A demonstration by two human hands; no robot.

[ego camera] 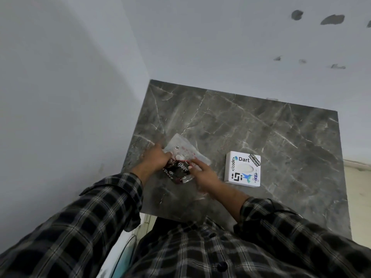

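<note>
A clear plastic bag [185,149] lies on the grey marble table [251,127] near its left front part. Dark Dove sachets [177,167] sit at the bag's near end. My left hand [157,157] grips the bag's left side by the sachets. My right hand [202,173] pinches something small and white at the bag's mouth, fingers pointing left. What lies deeper inside the bag is blurred.
A white square box [243,169] covered with stickers ("Dart", "code") sits to the right of my hands. Walls close in at the left and the back. The table's front edge is at my waist; pale floor shows at the far right.
</note>
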